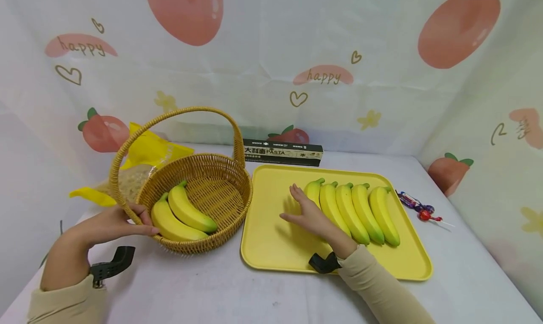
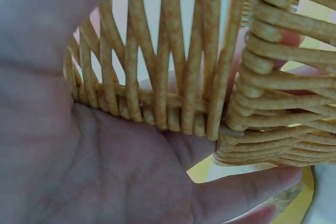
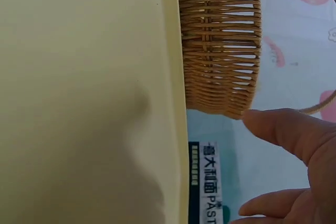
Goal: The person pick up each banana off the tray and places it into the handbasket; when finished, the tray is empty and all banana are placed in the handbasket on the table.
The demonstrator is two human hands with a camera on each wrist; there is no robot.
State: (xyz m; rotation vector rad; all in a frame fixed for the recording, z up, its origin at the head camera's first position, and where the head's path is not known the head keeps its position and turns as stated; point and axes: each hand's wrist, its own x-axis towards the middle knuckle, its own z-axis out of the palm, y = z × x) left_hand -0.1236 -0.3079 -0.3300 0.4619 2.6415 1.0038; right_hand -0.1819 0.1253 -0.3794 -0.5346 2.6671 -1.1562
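Tray bananas (image 1: 354, 211) lengthwise (stems rearward)

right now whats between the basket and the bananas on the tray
In the head view, between the basket and the tray's bananas lie a bare strip of yellow tray and the right hand, touching the nearest banana.

The head camera looks forward and down from above the table edge, taking in the wicker basket (image 1: 199, 192), the yellow tray (image 1: 271, 239) and both forearms – a wide view. The left wrist camera sits very near the palm, facing the basket weave (image 2: 173, 77) almost touching it. The right wrist camera looks along the tray surface (image 3: 84, 98) toward the basket (image 3: 220, 45) and the pasta box (image 3: 207, 187) – things also visible from the head.
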